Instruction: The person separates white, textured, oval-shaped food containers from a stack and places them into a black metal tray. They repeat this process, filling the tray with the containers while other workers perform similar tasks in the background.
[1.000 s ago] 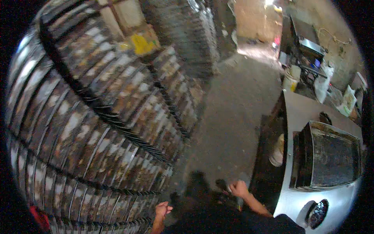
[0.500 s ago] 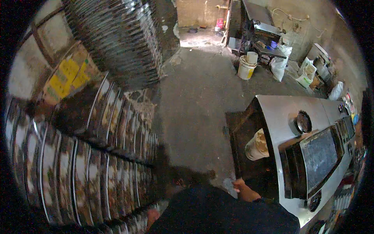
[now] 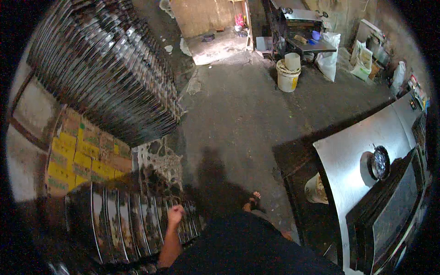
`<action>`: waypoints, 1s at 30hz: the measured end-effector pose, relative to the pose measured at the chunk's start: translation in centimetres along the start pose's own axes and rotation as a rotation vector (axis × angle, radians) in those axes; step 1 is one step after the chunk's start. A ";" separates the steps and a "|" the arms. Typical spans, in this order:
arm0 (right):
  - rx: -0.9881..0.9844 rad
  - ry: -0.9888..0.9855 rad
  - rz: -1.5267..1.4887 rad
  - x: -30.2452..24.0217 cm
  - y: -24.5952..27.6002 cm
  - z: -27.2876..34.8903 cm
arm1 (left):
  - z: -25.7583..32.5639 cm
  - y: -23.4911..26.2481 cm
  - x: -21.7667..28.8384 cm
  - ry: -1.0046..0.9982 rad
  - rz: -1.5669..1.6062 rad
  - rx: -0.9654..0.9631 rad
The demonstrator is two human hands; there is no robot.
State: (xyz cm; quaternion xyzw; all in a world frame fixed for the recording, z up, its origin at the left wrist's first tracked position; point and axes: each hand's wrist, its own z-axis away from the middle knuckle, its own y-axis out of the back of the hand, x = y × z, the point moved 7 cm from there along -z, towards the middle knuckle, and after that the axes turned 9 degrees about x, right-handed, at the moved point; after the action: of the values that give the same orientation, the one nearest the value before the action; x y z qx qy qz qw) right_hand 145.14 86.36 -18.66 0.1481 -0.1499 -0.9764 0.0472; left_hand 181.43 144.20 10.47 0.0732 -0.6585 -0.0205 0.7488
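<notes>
My left hand (image 3: 175, 214) hangs at my left side in a loose fist, with nothing visible in it. In the picture it overlaps a stack of dark metal trays (image 3: 133, 220) with bright rims; I cannot tell whether it touches them. Only a sliver of my right hand (image 3: 287, 235) shows beside my dark shirt. Its fingers are hidden, and so is anything they might hold. It is nearest the steel-topped cabinet (image 3: 341, 158) on the right.
One foot (image 3: 255, 198) stands on the dark floor (image 3: 229, 114). Tall stacked trays (image 3: 114, 68) and yellow-brown cartons (image 3: 85, 158) line the left. A bucket (image 3: 316, 190) sits inside the cabinet opening. Farther off are a white bucket (image 3: 288, 81), sacks (image 3: 328, 59) and a bright doorway (image 3: 215, 43).
My view has moved forward along the floor. My left hand has swung forward and up. My right hand, earlier with a pale greyish thing at its fingers, has dropped back mostly out of sight.
</notes>
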 end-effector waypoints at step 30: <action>1.004 0.478 -0.271 -63.3 48.0 5.2 | -73.4 -82.6 20.0 -0.297 -0.682 -0.861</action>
State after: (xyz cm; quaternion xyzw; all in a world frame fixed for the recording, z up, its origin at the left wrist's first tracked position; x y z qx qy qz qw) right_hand 206.10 50.78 18.19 0.3870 -0.5602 -0.7221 -0.1221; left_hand 262.10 66.07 9.86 -0.0337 -0.6279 -0.5379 0.5615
